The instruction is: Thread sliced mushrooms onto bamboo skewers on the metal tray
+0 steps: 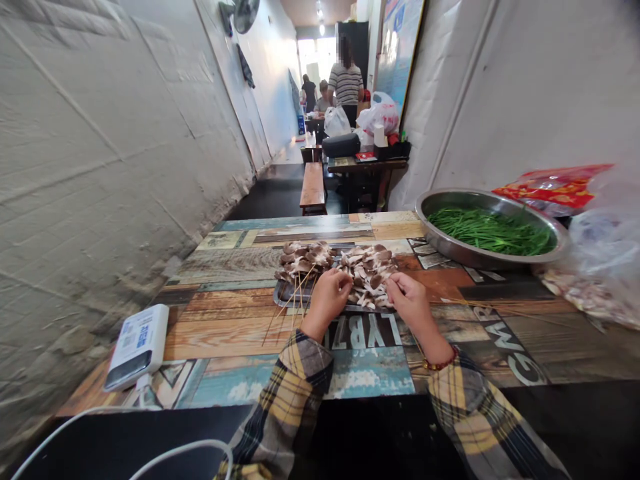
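Grey-brown oyster mushrooms (369,267) are heaped on a metal tray (286,293) in the middle of the table. A second bunch of mushrooms (305,259) lies at the tray's left side, with several thin wooden skewers (299,288) resting against it. My left hand (331,297) is at the near edge of the heap, its fingers pinched together; what they hold is hidden. At the heap's right side, the thumb and fingers of my right hand (407,299) close on the edge of an oyster mushroom. A thin stick shows under my right wrist.
A steel basin (435,243) of green chives (493,230) stands at the right, beside plastic bags (610,247). More skewers (480,303) lie right of my hand. A white power bank (137,347) with a cable sits at left. People, a bench (313,185) and another table are beyond.
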`<state>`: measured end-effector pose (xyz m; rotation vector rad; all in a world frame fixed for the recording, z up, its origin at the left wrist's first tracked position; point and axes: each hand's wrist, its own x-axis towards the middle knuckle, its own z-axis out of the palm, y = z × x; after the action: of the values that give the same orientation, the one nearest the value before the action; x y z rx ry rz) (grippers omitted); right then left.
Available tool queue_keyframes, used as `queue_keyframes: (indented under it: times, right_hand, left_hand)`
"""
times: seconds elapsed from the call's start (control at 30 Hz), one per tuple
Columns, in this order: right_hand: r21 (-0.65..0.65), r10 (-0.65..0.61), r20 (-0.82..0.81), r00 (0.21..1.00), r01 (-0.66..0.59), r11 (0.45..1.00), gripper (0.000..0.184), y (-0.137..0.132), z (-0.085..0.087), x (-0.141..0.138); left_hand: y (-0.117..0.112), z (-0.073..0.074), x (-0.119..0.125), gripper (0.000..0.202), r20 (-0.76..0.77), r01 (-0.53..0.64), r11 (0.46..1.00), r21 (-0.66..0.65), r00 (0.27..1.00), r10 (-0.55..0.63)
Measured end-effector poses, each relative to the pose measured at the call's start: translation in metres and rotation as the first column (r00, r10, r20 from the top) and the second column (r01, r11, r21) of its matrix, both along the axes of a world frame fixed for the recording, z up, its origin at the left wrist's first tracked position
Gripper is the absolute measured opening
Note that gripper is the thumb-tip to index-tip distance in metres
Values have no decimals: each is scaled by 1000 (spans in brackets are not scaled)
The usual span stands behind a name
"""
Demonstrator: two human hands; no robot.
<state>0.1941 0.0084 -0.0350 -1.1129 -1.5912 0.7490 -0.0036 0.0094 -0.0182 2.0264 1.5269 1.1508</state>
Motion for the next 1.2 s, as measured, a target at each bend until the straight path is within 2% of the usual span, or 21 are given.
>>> queue_keyframes:
  times: [0.1,0.23,0.5,0.57,0.63,0.7,0.73,0.77,0.83,0.93,1.0,1.07,1.2]
  right_hand:
    - [-10,-6,9,1000,6,1000,25,-1,1,-1]
    - [-11,1,35,999,0,1000,26,-3,2,-3]
    - [-11,34,73,997,-33,999,27,-2,-1,-4]
    - [-8,27,73,997,-27,1000,27,-2,-1,-4]
    - [-4,22,69,997,-22,1000,26,-2,-1,-3]
    - [-1,25,57,998,-25,1000,26,-3,-1,-3]
    - [-1,31,46,998,-31,1000,26,-3,0,-3]
    - [-2,36,31,999,-36,999,27,-3,1,-3]
    - [-15,51,-3,999,-51,999,27,-4,2,-3]
    - [-44,87,-42,995,-88,995,28,-5,4,-3]
    - [-61,124,-53,991,-127,990,28,-6,5,-3]
    - [-78,170,-39,985,-173,982,29,-7,6,-3]
    - [-107,242,27,970,-238,965,30,-10,8,-4]
  left_hand:
    - [-1,-2,6,19,-164,65,998,22,985,-61]
    - [0,-5,12,22,-291,129,991,35,950,-114]
    - [-3,-5,20,16,-410,92,995,35,909,-69]
    - [-3,-5,21,15,-357,78,996,52,933,-54]
    - [-1,-5,20,13,-218,42,997,68,976,-26]
    - [0,-4,18,10,13,-5,999,39,1000,5]
    - [1,-3,17,7,154,-20,1000,-3,988,20]
    - [2,-2,16,6,297,-19,998,-57,954,36]
    - [2,1,14,12,542,29,987,-161,838,63]
    - [1,6,11,21,768,138,963,-231,634,93]
    - [0,9,10,26,855,201,947,-249,505,117]
    - [0,9,8,30,901,238,936,-259,408,146]
    - [3,6,6,35,932,221,941,-254,316,177]
